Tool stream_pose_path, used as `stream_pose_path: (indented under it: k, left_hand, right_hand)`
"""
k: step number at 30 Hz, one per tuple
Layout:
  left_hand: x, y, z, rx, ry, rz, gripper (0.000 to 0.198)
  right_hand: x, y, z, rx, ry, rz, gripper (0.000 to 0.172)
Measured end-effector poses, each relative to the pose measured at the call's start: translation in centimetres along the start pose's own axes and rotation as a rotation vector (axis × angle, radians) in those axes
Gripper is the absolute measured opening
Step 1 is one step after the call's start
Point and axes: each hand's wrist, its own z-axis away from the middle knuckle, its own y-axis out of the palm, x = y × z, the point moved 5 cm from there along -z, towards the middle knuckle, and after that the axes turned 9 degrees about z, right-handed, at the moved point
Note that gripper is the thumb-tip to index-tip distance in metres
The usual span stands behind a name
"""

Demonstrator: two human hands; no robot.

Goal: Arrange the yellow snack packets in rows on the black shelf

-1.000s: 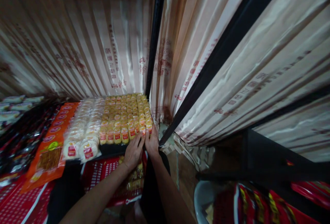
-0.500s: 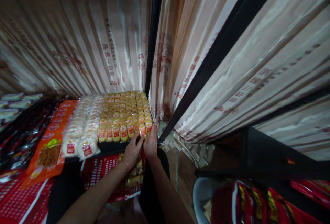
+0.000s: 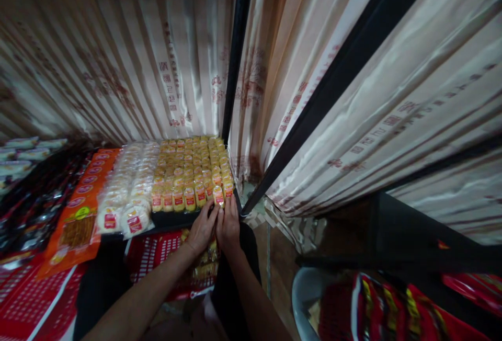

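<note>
Rows of small yellow wrapped snacks [image 3: 190, 197] stand on a black shelf [image 3: 172, 220]. At the front right of these rows, my left hand [image 3: 203, 230] and my right hand [image 3: 228, 226] are side by side, fingers pointing away from me. Between their fingertips is one yellow snack packet [image 3: 218, 195] with a red label; the left fingertips touch its lower edge. My right fingers lie at the packet's right side, in front of the end row. Left of the yellow rows lie clear packs of round white crackers [image 3: 134, 219].
An orange snack bag [image 3: 78, 213] and dark packets [image 3: 43, 194] fill the left. Red baskets [image 3: 151, 257] sit below, one holding yellow packets. Black posts [image 3: 235, 53] and pleated curtains [image 3: 188, 58] rise behind. A pale tub [image 3: 301, 299] holds red packages at lower right.
The view has shifted slightly. My right hand has drawn back a little from the end row, and the packet between my hands shows more fully.
</note>
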Motion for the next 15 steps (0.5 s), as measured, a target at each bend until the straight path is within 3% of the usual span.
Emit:
stream_pose_path:
  k: [15]
  left_hand:
    - [0.37,0.6,0.52,-0.015,0.087,-0.11,0.041]
  right_hand:
    - [-0.98,-0.09,-0.81,-0.078,0.055,-0.087,0.051]
